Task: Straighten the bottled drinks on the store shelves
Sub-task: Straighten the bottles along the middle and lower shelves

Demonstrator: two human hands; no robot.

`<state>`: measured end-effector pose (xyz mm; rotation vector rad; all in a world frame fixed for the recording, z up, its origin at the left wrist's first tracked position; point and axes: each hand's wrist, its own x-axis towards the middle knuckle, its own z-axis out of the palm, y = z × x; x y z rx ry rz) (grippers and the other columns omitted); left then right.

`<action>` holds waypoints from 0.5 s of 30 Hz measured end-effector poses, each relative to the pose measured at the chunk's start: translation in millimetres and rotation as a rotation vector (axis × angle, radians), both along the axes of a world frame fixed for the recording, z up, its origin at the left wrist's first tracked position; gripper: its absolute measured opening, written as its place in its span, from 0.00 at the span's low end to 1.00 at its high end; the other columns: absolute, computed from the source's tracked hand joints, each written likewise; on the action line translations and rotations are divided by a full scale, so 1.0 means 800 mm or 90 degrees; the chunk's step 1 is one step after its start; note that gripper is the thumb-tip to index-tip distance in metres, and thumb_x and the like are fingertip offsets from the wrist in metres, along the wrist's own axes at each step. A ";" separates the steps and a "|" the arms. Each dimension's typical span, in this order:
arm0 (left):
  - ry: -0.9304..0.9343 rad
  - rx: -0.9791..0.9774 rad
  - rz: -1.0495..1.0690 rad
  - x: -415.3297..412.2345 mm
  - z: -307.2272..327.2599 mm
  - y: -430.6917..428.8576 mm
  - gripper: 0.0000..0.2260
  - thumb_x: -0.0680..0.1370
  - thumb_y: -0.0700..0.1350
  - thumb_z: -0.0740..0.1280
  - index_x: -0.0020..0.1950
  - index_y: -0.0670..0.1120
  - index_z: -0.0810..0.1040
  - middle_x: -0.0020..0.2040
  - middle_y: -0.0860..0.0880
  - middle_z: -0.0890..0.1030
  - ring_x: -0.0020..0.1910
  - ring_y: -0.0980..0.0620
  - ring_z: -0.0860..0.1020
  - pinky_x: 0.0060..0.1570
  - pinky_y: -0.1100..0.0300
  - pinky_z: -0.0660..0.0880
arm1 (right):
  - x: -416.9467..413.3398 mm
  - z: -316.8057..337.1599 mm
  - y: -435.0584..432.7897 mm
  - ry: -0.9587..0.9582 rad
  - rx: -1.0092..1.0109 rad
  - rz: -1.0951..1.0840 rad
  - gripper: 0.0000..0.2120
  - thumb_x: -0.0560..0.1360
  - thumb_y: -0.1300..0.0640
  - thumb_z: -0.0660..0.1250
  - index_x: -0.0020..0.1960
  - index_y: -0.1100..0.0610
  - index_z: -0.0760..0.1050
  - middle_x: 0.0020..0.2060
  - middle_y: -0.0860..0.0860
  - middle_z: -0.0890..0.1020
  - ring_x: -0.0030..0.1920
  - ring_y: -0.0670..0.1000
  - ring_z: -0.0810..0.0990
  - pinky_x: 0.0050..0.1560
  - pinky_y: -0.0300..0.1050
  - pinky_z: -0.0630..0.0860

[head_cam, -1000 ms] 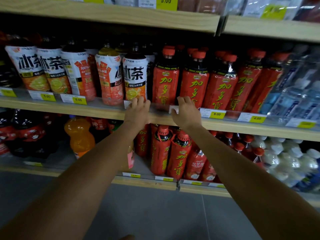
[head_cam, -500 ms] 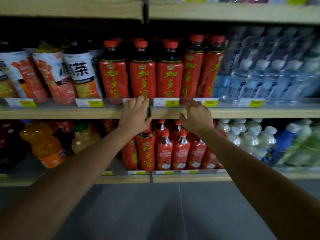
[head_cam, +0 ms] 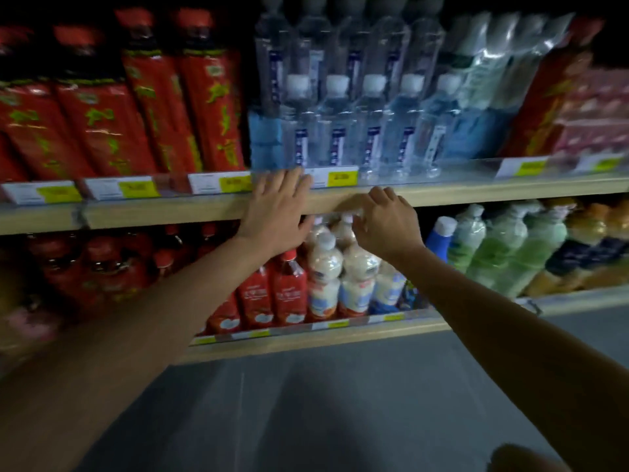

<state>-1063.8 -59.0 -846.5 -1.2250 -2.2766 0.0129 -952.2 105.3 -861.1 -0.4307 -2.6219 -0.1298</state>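
Observation:
On the upper shelf (head_cam: 476, 192) tall red-labelled drink bottles (head_cam: 102, 114) stand at the left and clear water bottles (head_cam: 371, 131) in the middle. My left hand (head_cam: 275, 209) lies flat with straight fingers on the shelf's front edge, below the leftmost water bottles. My right hand (head_cam: 384, 223) is just right of it in front of the same edge, fingers loosely curled, holding nothing that I can see. Below my hands, cream-coloured bottles (head_cam: 326, 274) and small red bottles (head_cam: 272, 294) stand on the lower shelf (head_cam: 323, 338). The picture is blurred.
Green bottles (head_cam: 503, 247), a blue white-capped bottle (head_cam: 439, 236) and orange bottles (head_cam: 592, 233) fill the lower shelf at the right. Red and pink packs (head_cam: 578, 114) sit at the upper right. Price tags (head_cam: 340, 175) line the shelf edges. Grey floor (head_cam: 306, 403) lies below.
Both hands and the view have shifted right along the shelf edge, from in front of the red bottles to in front of the water bottles.

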 end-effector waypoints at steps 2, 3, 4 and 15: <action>0.007 0.003 -0.004 0.017 0.004 0.047 0.30 0.73 0.56 0.64 0.70 0.42 0.66 0.70 0.43 0.68 0.66 0.42 0.68 0.65 0.47 0.62 | 0.020 0.004 0.042 0.012 0.008 0.012 0.14 0.72 0.54 0.64 0.52 0.62 0.78 0.48 0.60 0.78 0.53 0.61 0.76 0.48 0.53 0.71; 0.008 -0.004 -0.007 0.025 0.006 0.071 0.30 0.73 0.55 0.64 0.71 0.42 0.65 0.70 0.43 0.68 0.66 0.42 0.67 0.66 0.47 0.62 | 0.031 0.006 0.064 0.012 0.008 0.012 0.13 0.71 0.55 0.65 0.51 0.62 0.78 0.48 0.60 0.78 0.52 0.61 0.76 0.47 0.53 0.71; 0.007 -0.014 -0.008 0.033 0.008 0.094 0.31 0.73 0.55 0.64 0.72 0.42 0.64 0.71 0.42 0.66 0.67 0.42 0.67 0.66 0.47 0.61 | 0.042 0.009 0.085 0.015 0.004 0.017 0.12 0.71 0.56 0.65 0.50 0.62 0.78 0.47 0.60 0.78 0.51 0.62 0.76 0.47 0.53 0.72; 0.021 -0.085 -0.009 0.132 0.047 0.343 0.35 0.76 0.59 0.60 0.77 0.43 0.53 0.76 0.44 0.58 0.72 0.44 0.59 0.70 0.48 0.55 | 0.150 0.023 0.319 0.013 -0.014 0.026 0.14 0.64 0.59 0.72 0.46 0.66 0.76 0.44 0.63 0.78 0.45 0.64 0.78 0.41 0.54 0.75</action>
